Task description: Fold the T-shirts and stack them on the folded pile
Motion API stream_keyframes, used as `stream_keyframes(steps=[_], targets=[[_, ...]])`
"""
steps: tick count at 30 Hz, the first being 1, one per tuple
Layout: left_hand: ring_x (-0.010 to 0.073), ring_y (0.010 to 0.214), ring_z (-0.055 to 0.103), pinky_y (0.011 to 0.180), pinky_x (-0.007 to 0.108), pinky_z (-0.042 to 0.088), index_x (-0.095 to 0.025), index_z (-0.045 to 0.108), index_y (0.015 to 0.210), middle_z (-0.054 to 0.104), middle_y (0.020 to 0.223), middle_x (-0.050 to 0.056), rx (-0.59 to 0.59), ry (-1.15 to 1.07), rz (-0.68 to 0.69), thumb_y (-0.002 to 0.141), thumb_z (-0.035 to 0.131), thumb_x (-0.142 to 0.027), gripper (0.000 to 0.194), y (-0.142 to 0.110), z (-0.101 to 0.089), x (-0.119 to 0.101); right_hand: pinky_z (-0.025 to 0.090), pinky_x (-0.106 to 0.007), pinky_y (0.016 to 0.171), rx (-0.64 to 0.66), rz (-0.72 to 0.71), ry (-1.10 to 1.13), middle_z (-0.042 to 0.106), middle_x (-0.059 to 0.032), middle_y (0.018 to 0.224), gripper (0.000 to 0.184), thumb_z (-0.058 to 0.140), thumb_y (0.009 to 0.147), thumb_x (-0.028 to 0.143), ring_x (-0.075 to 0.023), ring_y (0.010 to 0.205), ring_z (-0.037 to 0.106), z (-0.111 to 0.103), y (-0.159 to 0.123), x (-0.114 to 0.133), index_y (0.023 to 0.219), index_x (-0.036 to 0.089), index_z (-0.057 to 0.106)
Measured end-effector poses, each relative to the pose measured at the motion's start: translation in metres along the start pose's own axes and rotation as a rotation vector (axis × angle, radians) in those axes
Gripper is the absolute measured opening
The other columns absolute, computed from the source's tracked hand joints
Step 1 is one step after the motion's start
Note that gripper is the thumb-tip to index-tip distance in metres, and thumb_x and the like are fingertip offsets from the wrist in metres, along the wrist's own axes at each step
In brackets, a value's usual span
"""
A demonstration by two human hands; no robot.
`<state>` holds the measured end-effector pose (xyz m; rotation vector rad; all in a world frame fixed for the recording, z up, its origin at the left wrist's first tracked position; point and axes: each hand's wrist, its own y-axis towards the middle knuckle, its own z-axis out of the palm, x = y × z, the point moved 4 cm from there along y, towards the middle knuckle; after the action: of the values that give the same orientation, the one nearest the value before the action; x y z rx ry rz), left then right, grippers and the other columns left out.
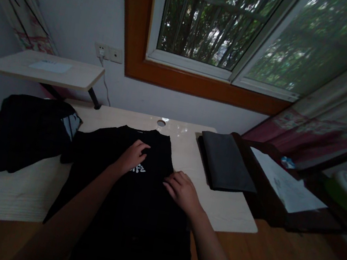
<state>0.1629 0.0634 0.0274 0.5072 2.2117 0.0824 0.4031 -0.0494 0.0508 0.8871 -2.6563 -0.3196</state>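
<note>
Touching black cloth shirt (149, 190) — right hand (183, 191) lies curved.

A brown-framed window (211, 29) sits at upper centre-right in a dim, pale wall (75, 0). Wooden floor (271, 259) shows at lower right.

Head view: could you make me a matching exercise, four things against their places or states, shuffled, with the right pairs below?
Things
1. black T-shirt
2. crumpled dark garment
3. grey bundle
4. right hand

Places or states
A. folded flat, on the right side of the table
B. at the T-shirt's right-hand edge
C. laid out, white lettering showing
D. at the table's left, near the raised shelf

Pairs: 1-C, 2-D, 3-A, 4-B
</note>
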Motion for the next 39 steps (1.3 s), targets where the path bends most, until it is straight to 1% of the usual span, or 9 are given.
stream_keyframes(steps=[4,9,12,15,17,22,27,34,39], targets=[[0.0160,0.095,0.063,0.096,0.034,0.053,-0.024,0.068,0.123,0.056,0.116,0.005,0.070,0.053,0.081,0.089,0.054,-0.011,0.040,-0.006,0.002,-0.007,0.051,-0.044,0.089,0.059,0.057,0.078,0.072,-0.0098,0.102,0.030,0.050,0.104,0.039,-0.0256,0.098,0.062,-0.002,0.002,0.000,0.112,0.025,0.075],[0.0229,0.113,0.057,0.105,0.041,0.048,-0.025,0.070,0.122,0.057,0.121,0.008,0.032,0.151,0.149,0.090,0.054,-0.011,0.039,-0.011,0.002,-0.007,0.054,-0.045,0.096,-0.034,0.146,0.230,0.073,-0.0099,0.108,0.036,0.041,0.107,0.034,-0.0249,0.103,0.065,-0.009,0.015,0.000,0.119,0.025,0.073],[0.0278,0.121,0.053,0.108,0.048,0.045,-0.025,0.071,0.123,0.059,0.131,0.011,0.017,0.230,0.189,0.093,0.054,-0.017,0.035,-0.016,0.002,-0.006,0.051,-0.046,0.106,-0.069,0.167,0.212,0.070,-0.0103,0.125,0.039,0.038,0.107,0.030,-0.0249,0.117,0.063,-0.005,0.034,0.003,0.132,0.023,0.068],[0.0300,0.130,0.050,0.112,0.052,0.041,-0.027,0.068,0.130,0.060,0.139,0.011,0.035,0.286,0.192,0.096,0.053,-0.022,0.038,-0.020,0.004,-0.006,0.042,-0.047,0.119,-0.034,0.175,0.113,0.054,-0.0134,0.151,0.045,0.038,0.106,0.029,-0.0270,0.138,0.051,0.013,0.057,0.007,0.144,0.016,0.058],[0.0304,0.136,0.047,0.115,0.053,0.038,-0.027,0.064,0.136,0.059,0.144,0.011,0.052,0.309,0.188,0.097,0.052,-0.024,0.041,-0.022,0.005,-0.006,0.037,-0.047,0.122,0.007,0.186,0.043,0.043,-0.0171,0.160,0.051,0.040,0.105,0.033,-0.0295,0.147,0.042,0.031,0.071,0.009,0.148,0.009,0.053],[0.0293,0.149,0.038,0.124,0.055,0.021,-0.028,0.059,0.143,0.053,0.154,0.009,0.072,0.317,0.171,0.100,0.049,-0.030,0.044,-0.024,0.006,-0.005,0.026,-0.050,0.126,0.046,0.269,-0.063,0.029,-0.0211,0.166,0.063,0.040,0.105,0.044,-0.0321,0.155,0.026,0.068,0.098,-0.003,0.154,0.002,0.042],[0.0300,0.155,0.028,0.126,0.061,0.009,-0.033,0.053,0.147,0.044,0.162,0.006,0.097,0.362,0.151,0.101,0.048,-0.037,0.046,-0.026,0.003,-0.005,0.018,-0.051,0.127,0.066,0.385,-0.099,0.022,-0.0190,0.168,0.070,0.034,0.106,0.052,-0.0307,0.157,0.020,0.076,0.118,-0.033,0.157,0.005,0.036],[0.0325,0.156,0.025,0.125,0.064,0.008,-0.034,0.052,0.148,0.039,0.165,0.007,0.069,0.397,0.078,0.099,0.053,-0.041,0.049,-0.028,-0.016,0.010,0.012,-0.051,0.128,0.070,0.439,-0.118,0.018,-0.0173,0.170,0.071,0.031,0.106,0.053,-0.0286,0.159,0.014,0.074,0.126,-0.048,0.159,0.006,0.033],[0.0310,0.157,0.023,0.126,0.061,0.010,-0.029,0.044,0.154,0.033,0.167,0.009,0.016,0.569,-0.024,0.102,0.043,-0.044,0.054,-0.040,-0.042,0.034,0.014,-0.053,0.127,0.016,0.411,-0.130,0.025,-0.0185,0.167,0.065,0.033,0.106,0.046,-0.0296,0.158,0.019,0.070,0.121,-0.042,0.156,0.005,0.038]])
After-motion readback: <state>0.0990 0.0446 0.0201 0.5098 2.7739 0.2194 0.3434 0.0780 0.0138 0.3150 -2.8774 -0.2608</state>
